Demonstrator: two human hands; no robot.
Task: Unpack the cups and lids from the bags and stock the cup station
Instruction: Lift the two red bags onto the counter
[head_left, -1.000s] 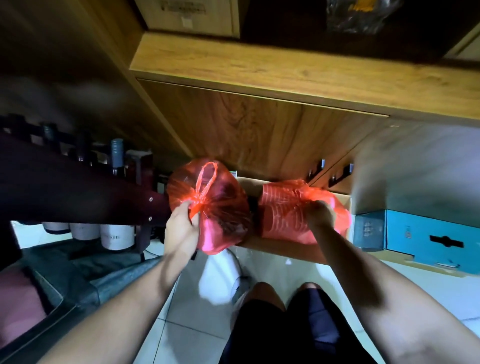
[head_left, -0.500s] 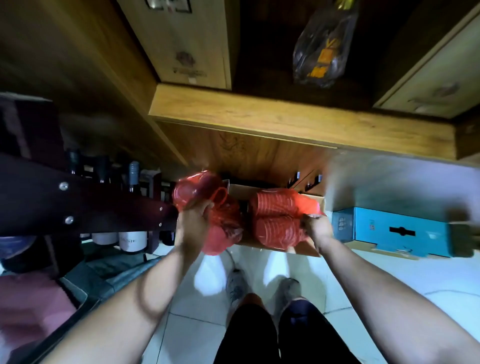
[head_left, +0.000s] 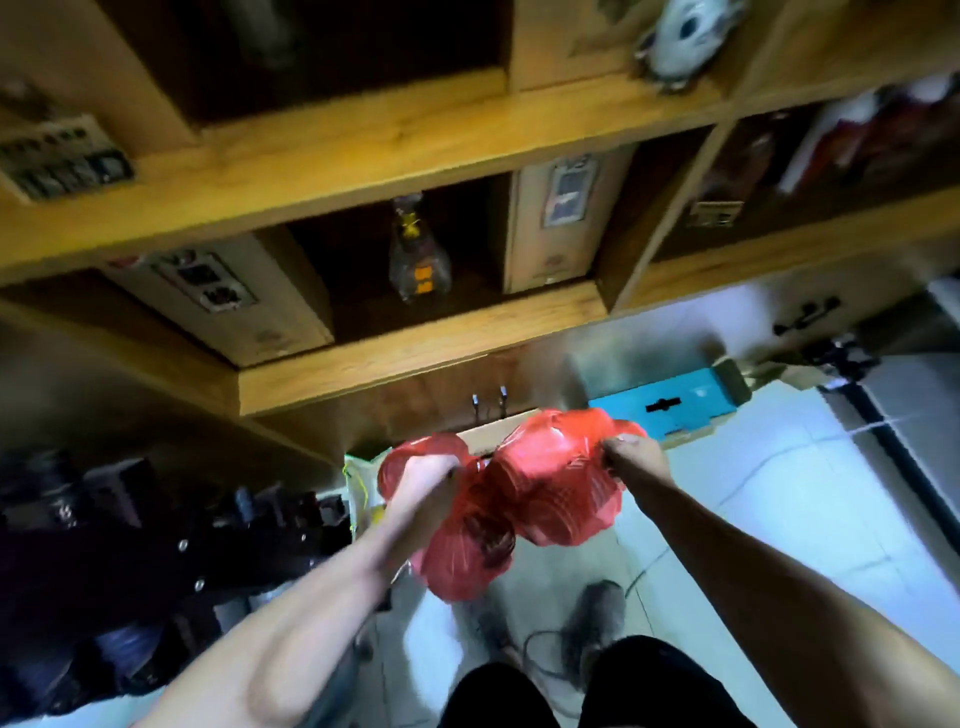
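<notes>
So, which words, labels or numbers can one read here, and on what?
None is readable; the frame is blurred.
Upright wooden box, blue label: blurred.
Lying wooden box, dark label: blurred.
Bottle, orange label: blurred.
Blue box: no legible mark.
Red bags: no legible print.

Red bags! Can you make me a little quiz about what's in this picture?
1. True or false: the left hand grips the left red bag and the right hand grips the right red bag.
2. What colour is the box beyond the right hand? A green, B blue, C yellow.
3. Fill the gap: the bottle sits on a wooden ____.
Key: 1 true; 2 B; 3 shelf.
</notes>
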